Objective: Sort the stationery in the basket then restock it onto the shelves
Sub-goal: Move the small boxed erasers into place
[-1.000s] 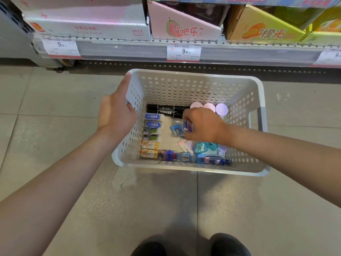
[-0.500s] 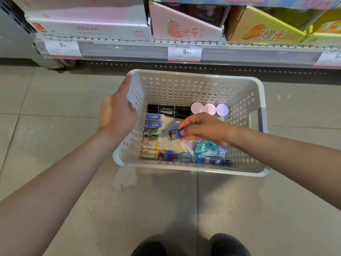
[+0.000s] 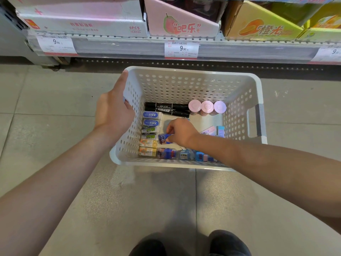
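A white perforated basket (image 3: 193, 85) is held up over the floor. My left hand (image 3: 112, 109) grips its left wall, thumb up along the rim. Inside, my right hand (image 3: 180, 133) pinches a small blue packet (image 3: 163, 139) low over the basket floor, beside a column of erasers (image 3: 151, 124) along the left wall. Two black markers (image 3: 166, 109) and three pink-lidded jars (image 3: 207, 107) lie at the far end. Small blue items (image 3: 167, 153) line the near wall, partly hidden by my right forearm.
A shop shelf (image 3: 129, 48) with price tags and cardboard display boxes runs across the top, just beyond the basket. Grey floor tiles surround the basket. My two dark shoes (image 3: 190, 244) show at the bottom edge.
My right hand has carried the small blue packet from the basket's middle toward the near left, down beside the eraser column. The left hand and basket have stayed put.
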